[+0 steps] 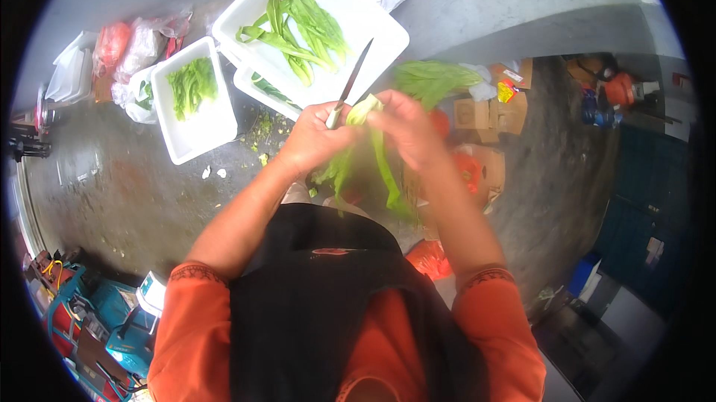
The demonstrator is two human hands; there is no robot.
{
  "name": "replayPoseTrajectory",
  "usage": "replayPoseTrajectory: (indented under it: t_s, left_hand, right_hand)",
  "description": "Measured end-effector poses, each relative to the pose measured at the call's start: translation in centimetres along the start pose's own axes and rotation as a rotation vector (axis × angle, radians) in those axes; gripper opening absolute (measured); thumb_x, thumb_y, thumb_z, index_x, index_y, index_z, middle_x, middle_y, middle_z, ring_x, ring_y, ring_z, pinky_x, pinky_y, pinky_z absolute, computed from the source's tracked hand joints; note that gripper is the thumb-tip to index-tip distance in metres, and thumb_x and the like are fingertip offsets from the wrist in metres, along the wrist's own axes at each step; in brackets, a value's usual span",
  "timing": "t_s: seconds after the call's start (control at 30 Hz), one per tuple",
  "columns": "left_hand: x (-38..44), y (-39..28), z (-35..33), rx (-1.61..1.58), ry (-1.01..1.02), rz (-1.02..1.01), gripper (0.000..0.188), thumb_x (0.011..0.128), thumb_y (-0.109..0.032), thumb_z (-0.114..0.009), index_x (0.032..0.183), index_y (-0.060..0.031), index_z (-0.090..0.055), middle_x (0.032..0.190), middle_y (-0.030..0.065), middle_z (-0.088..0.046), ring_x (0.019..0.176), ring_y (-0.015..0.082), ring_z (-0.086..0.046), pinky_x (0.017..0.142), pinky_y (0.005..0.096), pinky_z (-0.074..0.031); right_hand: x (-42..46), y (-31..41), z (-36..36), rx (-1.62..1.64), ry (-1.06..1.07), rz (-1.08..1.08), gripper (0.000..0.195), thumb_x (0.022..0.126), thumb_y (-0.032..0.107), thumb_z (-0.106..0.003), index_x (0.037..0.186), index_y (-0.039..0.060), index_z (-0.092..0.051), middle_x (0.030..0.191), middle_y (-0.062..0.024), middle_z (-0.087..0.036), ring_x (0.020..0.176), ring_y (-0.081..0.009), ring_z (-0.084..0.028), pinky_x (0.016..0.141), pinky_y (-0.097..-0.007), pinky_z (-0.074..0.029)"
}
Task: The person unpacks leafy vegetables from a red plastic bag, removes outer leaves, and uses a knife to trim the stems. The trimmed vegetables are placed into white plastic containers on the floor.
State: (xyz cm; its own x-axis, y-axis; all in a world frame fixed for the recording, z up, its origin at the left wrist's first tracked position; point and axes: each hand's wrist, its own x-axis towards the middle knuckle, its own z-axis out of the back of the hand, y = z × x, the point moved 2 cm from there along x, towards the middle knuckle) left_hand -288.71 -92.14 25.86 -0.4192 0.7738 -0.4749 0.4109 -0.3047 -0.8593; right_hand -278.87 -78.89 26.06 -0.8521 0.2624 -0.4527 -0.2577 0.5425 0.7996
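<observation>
My left hand (pixel 318 136) grips a knife (pixel 357 73) by its pale handle, the blade slanting up and to the right, away from me. Between both hands is a leafy green vegetable (pixel 364 109), its pale stem end up and its long leaves hanging below. The fingers of my right hand (pixel 411 129) pinch this stem end. Just beyond the knife, a large white plastic tub (pixel 372 24) holds several long-leaved greens (pixel 305 27). Part of the held bunch is hidden behind my fingers.
A smaller white tub (pixel 196 147) with cut greens (pixel 193 86) stands left. Another white tub (pixel 251 89) sits partly under the large one. More greens (pixel 433 80) lie right, near cardboard boxes (pixel 472 117). Leaf scraps (pixel 263 130) litter the wet concrete floor (pixel 123 195). Plastic bags (pixel 137 52) line the wall.
</observation>
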Motion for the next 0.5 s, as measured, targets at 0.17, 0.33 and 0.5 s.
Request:
replayPoseTrajectory:
  t_s: [0.17, 0.33, 0.5]
  left_hand:
    - [0.3, 0.4, 2.4, -0.058, 0.080, 0.147, 0.010, 0.079, -0.008, -0.064, 0.086, -0.0017, -0.063, 0.070, 0.0045, -0.063, 0.062, 0.0092, -0.056, 0.054, 0.0211, -0.043]
    - [-1.3, 1.2, 6.4, -0.024, 0.054, 0.236, 0.007, 0.078, -0.008, -0.063, 0.083, -0.0024, -0.064, 0.071, 0.0044, -0.064, 0.065, 0.0108, -0.058, 0.058, 0.0224, -0.043]
    - [-3.9, 2.6, 11.0, -0.148, -0.117, 0.246, 0.005, 0.078, -0.010, -0.062, 0.082, -0.0060, -0.063, 0.072, 0.0038, -0.065, 0.066, 0.0099, -0.058, 0.059, 0.0225, -0.042]
  right_hand:
    - [0.9, 1.1, 0.8, -0.706, 0.008, 0.052, 0.011, 0.085, 0.010, -0.060, 0.092, 0.0035, -0.063, 0.088, -0.0046, -0.065, 0.080, -0.0162, -0.061, 0.071, -0.0268, -0.047]
    - [3.1, 4.3, -1.0, -1.222, -0.211, 0.471, 0.009, 0.082, 0.009, -0.060, 0.089, 0.0032, -0.063, 0.089, -0.0097, -0.064, 0.078, -0.0236, -0.062, 0.071, -0.0294, -0.048]
    - [7.5, 7.1, -5.3, -0.875, -0.210, 0.842, 0.009, 0.080, 0.002, -0.061, 0.089, 0.0020, -0.063, 0.090, -0.0087, -0.062, 0.076, -0.0167, -0.061, 0.068, -0.0262, -0.048]
